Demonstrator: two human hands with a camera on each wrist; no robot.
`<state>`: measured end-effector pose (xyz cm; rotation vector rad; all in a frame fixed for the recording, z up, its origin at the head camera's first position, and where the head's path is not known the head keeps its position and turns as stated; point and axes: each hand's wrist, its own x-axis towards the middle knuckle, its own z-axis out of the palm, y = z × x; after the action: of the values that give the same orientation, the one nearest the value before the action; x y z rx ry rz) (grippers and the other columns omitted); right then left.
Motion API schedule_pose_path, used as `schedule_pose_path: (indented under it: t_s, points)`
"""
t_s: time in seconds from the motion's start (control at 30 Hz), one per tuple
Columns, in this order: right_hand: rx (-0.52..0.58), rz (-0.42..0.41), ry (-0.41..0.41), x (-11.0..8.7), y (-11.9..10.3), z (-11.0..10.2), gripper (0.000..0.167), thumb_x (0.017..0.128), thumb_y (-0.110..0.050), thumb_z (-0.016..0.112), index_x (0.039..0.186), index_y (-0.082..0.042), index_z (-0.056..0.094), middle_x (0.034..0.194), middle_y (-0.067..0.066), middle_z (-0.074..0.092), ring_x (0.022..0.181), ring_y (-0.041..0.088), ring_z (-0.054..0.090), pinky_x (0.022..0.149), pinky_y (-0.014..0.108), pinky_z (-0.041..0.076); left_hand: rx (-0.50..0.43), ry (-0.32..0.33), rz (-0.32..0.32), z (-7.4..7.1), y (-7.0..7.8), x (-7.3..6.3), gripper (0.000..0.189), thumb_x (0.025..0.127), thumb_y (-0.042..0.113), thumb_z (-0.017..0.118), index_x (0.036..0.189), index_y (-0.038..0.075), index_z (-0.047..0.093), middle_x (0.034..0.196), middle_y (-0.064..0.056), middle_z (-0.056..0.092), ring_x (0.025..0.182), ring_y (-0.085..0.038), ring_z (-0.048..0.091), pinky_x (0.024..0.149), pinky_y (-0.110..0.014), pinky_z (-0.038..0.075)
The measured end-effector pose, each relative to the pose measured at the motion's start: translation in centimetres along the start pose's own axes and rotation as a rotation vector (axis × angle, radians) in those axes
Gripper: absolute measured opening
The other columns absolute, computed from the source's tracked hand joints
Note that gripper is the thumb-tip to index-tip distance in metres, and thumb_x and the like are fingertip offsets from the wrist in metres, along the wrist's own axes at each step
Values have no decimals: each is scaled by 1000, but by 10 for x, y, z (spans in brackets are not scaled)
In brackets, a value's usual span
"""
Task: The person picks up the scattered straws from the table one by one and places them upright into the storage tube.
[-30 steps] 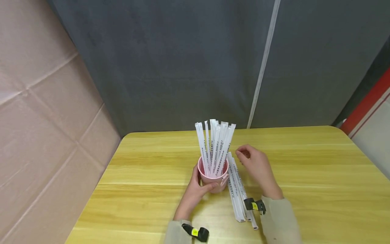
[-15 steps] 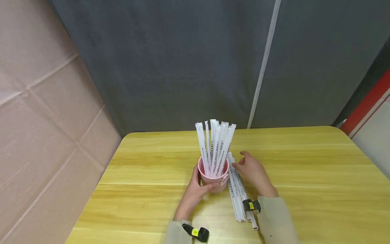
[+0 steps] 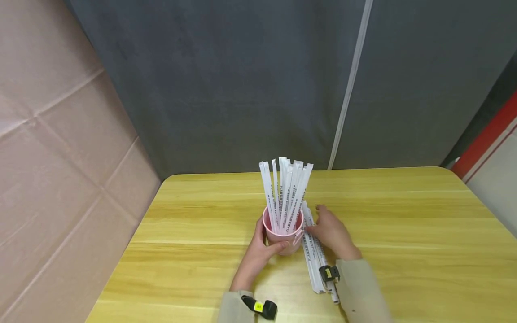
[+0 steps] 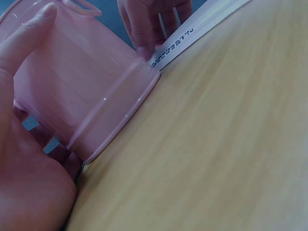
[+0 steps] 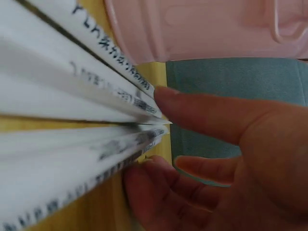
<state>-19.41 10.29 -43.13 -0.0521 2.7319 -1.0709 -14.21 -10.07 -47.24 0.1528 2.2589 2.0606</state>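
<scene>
A small pink bucket (image 3: 291, 248) with a handle stands on the table, holding several paper-wrapped straws (image 3: 287, 193) upright and fanned out. My left hand (image 3: 258, 251) grips it from the left, thumb across the front; some of its fingers are hidden behind the bucket. Just right of the bucket lies a loose row of wrapped straws (image 3: 313, 264) printed with dark lettering. Over their far ends is my right hand (image 3: 333, 233). In the right wrist view its thumb (image 5: 207, 113) touches one straw's side, while the fingers (image 5: 144, 192) are spread on the opposite side of the row.
The yellow wood-grain table (image 3: 194, 251) has rounded far corners. Behind it hangs a dark grey curtain (image 3: 242, 89) with a pale vertical strip. Pinkish sheeting (image 3: 60, 179) covers the left side, and a red edge (image 3: 484, 139) shows at the right.
My right hand has come down and toward me, from beside the straws' far ends to over them, its fingers spreading apart. The left hand and bucket stay put.
</scene>
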Motion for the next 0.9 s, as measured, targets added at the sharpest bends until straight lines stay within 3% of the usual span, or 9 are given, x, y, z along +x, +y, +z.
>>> schedule_pose_path:
  t_s: [0.17,0.33,0.63,0.73,0.9]
  points:
    - [-33,14,-7,1,2,2,51,74,-20,69,115,4,49,90,11,59,73,21,54,69,39,49,0,2,-1,1,0,-1,94,66,31,78,137,42,17,143,13,22,132,-15,15,107,-46,13]
    - [-39,42,-18,-1,1,1,20,77,-20,66,85,-3,59,72,4,56,65,19,50,58,30,44,5,11,-5,2,2,-1,93,65,35,77,136,45,19,141,18,25,131,-11,17,107,-46,14]
    - [-57,60,-29,-7,-1,0,19,79,-21,61,67,-5,59,63,4,54,56,19,48,48,27,40,6,5,-5,1,11,-4,92,67,28,77,137,41,19,143,12,23,132,-15,15,108,-44,12]
    - [-97,23,-12,-8,-2,1,17,77,-19,62,67,-6,58,62,4,53,56,19,48,49,28,40,18,12,3,1,2,-1,93,66,31,77,137,43,18,142,14,23,132,-14,15,107,-44,12]
    - [-137,30,-12,-6,-4,3,14,75,-19,64,70,-7,58,64,5,53,57,20,48,50,29,40,14,8,2,1,3,-1,93,65,33,77,137,44,18,142,15,24,132,-14,16,107,-46,13]
